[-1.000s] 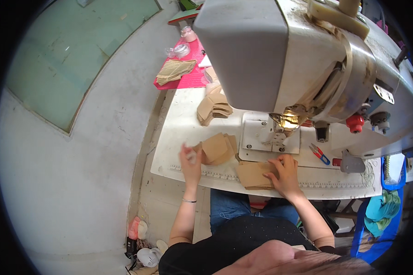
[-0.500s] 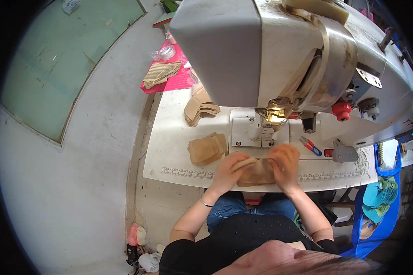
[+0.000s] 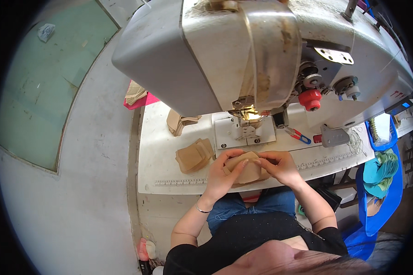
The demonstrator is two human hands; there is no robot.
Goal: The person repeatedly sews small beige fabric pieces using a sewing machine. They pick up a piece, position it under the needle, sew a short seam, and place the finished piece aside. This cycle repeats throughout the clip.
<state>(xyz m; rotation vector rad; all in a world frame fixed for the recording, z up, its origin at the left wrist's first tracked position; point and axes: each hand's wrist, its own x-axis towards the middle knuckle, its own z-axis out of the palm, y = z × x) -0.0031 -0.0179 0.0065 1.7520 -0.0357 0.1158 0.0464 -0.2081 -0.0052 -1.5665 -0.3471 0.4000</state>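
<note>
At the near edge of the sewing table (image 3: pixel 147 172), my left hand (image 3: pixel 222 176) and my right hand (image 3: pixel 281 168) both grip a beige fabric piece (image 3: pixel 248 172). Left thumb and fingers close round its left side, while the right fingertips pinch its upper right edge. Below it, more tan fabric shows along the table edge, mostly covered. Just beyond my hands stands the sewing machine (image 3: pixel 220 55), its lit needle area over a white metal plate (image 3: pixel 222 137). A stack of tan fabric pieces (image 3: pixel 193 156) lies left of my left hand.
Farther back is another tan stack (image 3: pixel 175 123). Thread snips (image 3: pixel 300 136) with red and blue handles lie right of the needle plate, with loose thread (image 3: pixel 356 141) beyond. A ruler strip (image 3: pixel 179 182) runs along the front. A blue bin (image 3: pixel 384 206) stands at the right.
My right hand has come in from the right and joined the left on the beige piece, which now faces up between both hands. The whole view has shifted.
</note>
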